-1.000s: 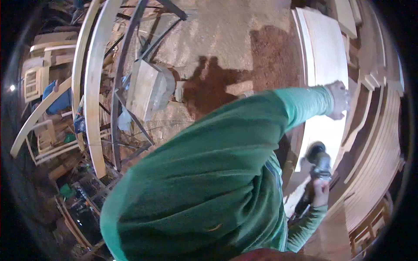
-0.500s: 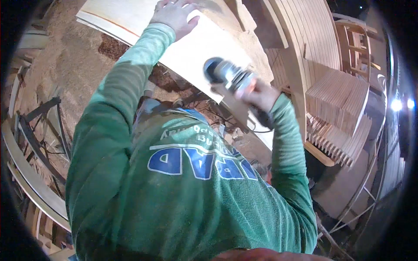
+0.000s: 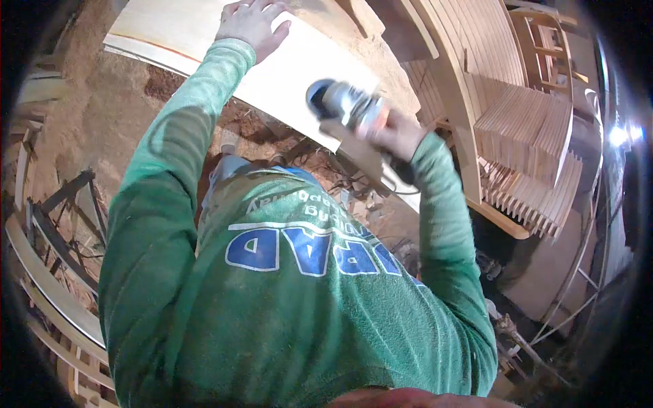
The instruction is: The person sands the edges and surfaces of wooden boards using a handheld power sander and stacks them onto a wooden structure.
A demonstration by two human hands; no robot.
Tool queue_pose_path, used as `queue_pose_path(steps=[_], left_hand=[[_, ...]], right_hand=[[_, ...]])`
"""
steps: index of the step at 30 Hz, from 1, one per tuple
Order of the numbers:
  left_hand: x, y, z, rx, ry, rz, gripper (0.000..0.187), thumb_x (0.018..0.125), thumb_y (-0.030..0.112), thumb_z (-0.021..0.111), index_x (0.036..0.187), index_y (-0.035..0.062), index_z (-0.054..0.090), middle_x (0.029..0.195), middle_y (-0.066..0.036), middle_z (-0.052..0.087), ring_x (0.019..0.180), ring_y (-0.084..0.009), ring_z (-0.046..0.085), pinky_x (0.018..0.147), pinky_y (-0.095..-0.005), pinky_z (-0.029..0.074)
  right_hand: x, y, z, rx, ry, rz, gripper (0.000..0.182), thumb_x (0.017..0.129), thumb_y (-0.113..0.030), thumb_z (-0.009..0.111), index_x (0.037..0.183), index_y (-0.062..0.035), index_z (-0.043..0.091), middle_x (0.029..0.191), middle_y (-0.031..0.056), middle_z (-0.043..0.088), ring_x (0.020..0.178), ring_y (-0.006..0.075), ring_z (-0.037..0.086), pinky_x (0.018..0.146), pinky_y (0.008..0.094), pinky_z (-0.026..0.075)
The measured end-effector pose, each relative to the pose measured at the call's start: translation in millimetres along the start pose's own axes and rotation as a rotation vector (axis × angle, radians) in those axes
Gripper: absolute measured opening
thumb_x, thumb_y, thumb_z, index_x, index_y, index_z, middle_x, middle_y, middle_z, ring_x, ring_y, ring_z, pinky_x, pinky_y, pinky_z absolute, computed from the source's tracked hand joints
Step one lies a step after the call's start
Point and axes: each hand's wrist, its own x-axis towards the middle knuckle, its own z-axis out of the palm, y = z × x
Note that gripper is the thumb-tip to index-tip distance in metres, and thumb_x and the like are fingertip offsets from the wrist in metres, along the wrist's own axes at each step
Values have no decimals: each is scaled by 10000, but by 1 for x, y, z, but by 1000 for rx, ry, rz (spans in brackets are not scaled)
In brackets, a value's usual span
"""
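A pale, flat wooden board (image 3: pixel 299 68) lies in front of me, brightly lit. My left hand (image 3: pixel 253 28) rests on its upper part, fingers stretched out and thumb apart. In my right hand (image 3: pixel 401 134) is an angle grinder (image 3: pixel 354 109), gripped round its body. The grinder's round disc head is tilted over the board's near right end and is slightly blurred. A dark cord loops below the grinder's rear end.
Stacked slatted wooden pieces (image 3: pixel 524 132) stand on the right, beside a long curved wooden part (image 3: pixel 452 75). Sawdust (image 3: pixel 95 102) covers the ground at left. Dark metal frame bars (image 3: pixel 64 204) and curved strips (image 3: pixel 51 285) are at the lower left.
The whole view has shifted a little, so board, hands and grinder appear further left. The grinder stays over about the same end of the board; the left hand keeps its place.
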Motion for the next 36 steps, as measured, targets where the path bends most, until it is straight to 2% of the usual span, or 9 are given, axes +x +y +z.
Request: queue_pose_path(steps=[5, 11, 19, 23, 25, 30, 32, 33, 36], left_hand=[[1, 1, -3, -3, -3, -26, 385, 907, 413, 603, 1167, 135, 659, 1255, -105, 609, 1245, -289, 542, 1042, -486, 380], [-1, 3, 0, 3, 18, 16, 371, 908, 409, 604, 1161, 143, 663, 1256, -99, 607, 1252, -294, 533, 1042, -488, 378], [-1, 2, -1, -15, -4, 3, 368, 917, 412, 585, 1166, 153, 665, 1303, -101, 585, 1286, -298, 502, 1064, -516, 341], [-5, 6, 1, 81, 36, 22, 376, 954, 435, 555, 1201, 169, 655, 1269, -106, 626, 1230, -319, 556, 1041, -520, 393], [-1, 8, 12, 188, -43, -34, 412, 964, 447, 545, 1327, 263, 612, 1378, -48, 594, 1327, -263, 519, 1085, -546, 369], [-17, 3, 15, 152, -51, -68, 416, 972, 451, 531, 1319, 235, 611, 1391, -55, 565, 1346, -246, 486, 1103, -545, 307], [-23, 6, 15, 144, -77, -62, 426, 970, 453, 532, 1323, 227, 610, 1401, -62, 555, 1351, -244, 480, 1113, -539, 293], [-23, 7, 13, 126, -87, -53, 433, 969, 455, 534, 1328, 225, 608, 1406, -66, 551, 1353, -245, 478, 1117, -536, 291], [-18, 3, 19, 103, -36, -1, 458, 964, 462, 539, 1346, 218, 604, 1407, -77, 552, 1367, -253, 464, 1125, -540, 284]], right_hand=[[-9, 17, 9, -216, -53, -72, 708, 868, -451, 772, 1352, 21, 562, 1216, 110, 653, 1138, 217, 589, 1039, 361, 449], [19, 18, -53, 118, 247, 210, 641, 884, -547, 731, 1170, 17, 620, 902, 67, 646, 808, 142, 624, 719, 297, 528], [-14, 50, 18, -247, 49, -224, 690, 884, -450, 754, 1356, 13, 556, 1143, 67, 667, 1040, 180, 596, 939, 342, 489], [-18, 14, 5, 24, 190, 53, 626, 907, -485, 734, 1217, 42, 601, 1020, 64, 661, 904, 116, 596, 792, 271, 513], [-16, 14, 6, 206, 159, 150, 607, 916, -444, 715, 1309, 1, 591, 1174, 90, 671, 1060, 177, 618, 954, 337, 504], [-20, 24, 39, -332, 137, -291, 660, 869, -402, 759, 1363, -12, 559, 1222, 133, 659, 1164, 231, 592, 1064, 373, 444], [-21, 22, 32, -264, 127, -229, 686, 885, -460, 745, 1357, 4, 563, 1221, 121, 661, 1145, 212, 601, 1043, 361, 460], [-19, 16, 17, -58, -3, 13, 704, 884, -486, 744, 1358, 4, 567, 1229, 126, 661, 1141, 218, 607, 1040, 363, 463], [1, 9, -23, -82, 243, 149, 805, 834, -620, 737, 1305, 22, 621, 1164, 160, 689, 1084, 245, 642, 973, 375, 503]])
